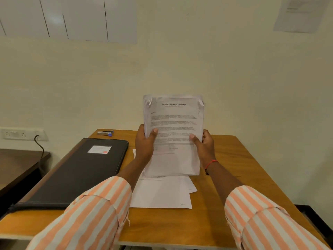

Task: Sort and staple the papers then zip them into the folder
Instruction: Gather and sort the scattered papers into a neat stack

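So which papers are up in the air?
The stack titled "Sample Education Transcript", held upright by the left hand and right hand. The other sheets lie flat on the table.

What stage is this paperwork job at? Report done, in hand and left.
Done: nothing finished shows. The black zip folder lies shut on the wooden table, and the silver stapler with a blue end sits untouched at the far edge.
In hand: the left hand and right hand hold up a printed paper stack.
Left: loose white sheets to sort, then stapling and zipping.
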